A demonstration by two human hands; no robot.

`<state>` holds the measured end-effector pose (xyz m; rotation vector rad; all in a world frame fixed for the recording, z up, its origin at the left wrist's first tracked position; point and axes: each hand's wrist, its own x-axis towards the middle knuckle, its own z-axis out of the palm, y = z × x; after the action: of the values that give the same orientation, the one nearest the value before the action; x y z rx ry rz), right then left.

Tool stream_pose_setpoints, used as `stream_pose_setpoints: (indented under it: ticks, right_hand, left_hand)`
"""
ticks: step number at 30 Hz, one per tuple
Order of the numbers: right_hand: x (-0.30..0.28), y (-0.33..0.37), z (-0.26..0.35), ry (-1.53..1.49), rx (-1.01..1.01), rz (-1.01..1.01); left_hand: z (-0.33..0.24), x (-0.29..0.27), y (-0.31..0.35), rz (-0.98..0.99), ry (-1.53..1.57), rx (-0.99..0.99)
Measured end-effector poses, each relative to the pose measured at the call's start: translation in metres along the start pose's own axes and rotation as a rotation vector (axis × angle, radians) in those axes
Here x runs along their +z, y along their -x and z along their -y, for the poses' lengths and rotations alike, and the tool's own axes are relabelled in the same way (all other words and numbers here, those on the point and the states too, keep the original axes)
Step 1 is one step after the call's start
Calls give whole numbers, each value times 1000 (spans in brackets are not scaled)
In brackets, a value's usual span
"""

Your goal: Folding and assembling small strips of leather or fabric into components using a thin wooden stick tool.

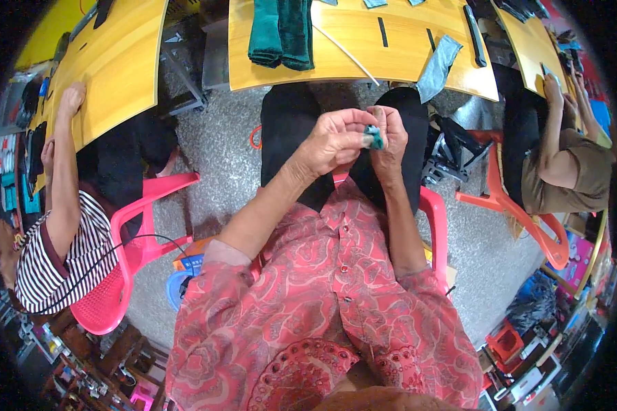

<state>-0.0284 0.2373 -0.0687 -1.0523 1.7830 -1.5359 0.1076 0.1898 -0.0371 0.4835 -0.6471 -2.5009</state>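
Note:
Above my lap, my left hand (330, 142) and my right hand (391, 142) meet with bent fingers. Between their fingertips is a small dark green piece of cloth (375, 141) with a paler bit at its top; the fingers partly cover it. Both hands are closed on this piece, just off the near edge of the yellow wooden table (349, 72). Folded dark green velvet cloth (281, 34) lies on the table ahead to the left. A thin white stick (346, 54) slants beside it. Toward the right, a grey-blue cloth strip (439, 68) hangs over the table edge.
Narrow black strips (383, 32) and a long dark bar (474, 35) lie on the table. Co-workers sit at tables left and right, on a pink chair (123, 253) and an orange chair (507, 198). A black bundle (452, 151) is on the floor by my right leg.

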Motion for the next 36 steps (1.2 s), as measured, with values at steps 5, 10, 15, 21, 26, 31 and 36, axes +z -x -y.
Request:
stream_pose_setpoints:
  ticks: [5, 10, 15, 21, 26, 31, 36]
  right_hand:
    - [0, -1, -7, -79, 38, -27]
    - [2, 3, 3, -190, 187, 25]
    - [10, 3, 15, -27, 101, 12]
    - [6, 0, -13, -139, -33, 101]
    - [3, -6, -5, -56, 195, -11]
    - [5, -2, 3, -120, 187, 22]
    - [4, -6, -9, -52, 42, 38]
  left_hand:
    - [-3, 2, 5, 161, -159, -96]
    - [-9, 15, 12, 331, -501, -126]
    - [0, 3, 15, 265, -45, -148]
    - [1, 20, 9, 102, 235, -11]
    - [-5, 31, 15, 161, -380, -134]
    - [0, 11, 8, 203, -299, -199]
    - [0, 13, 4, 60, 16, -123]
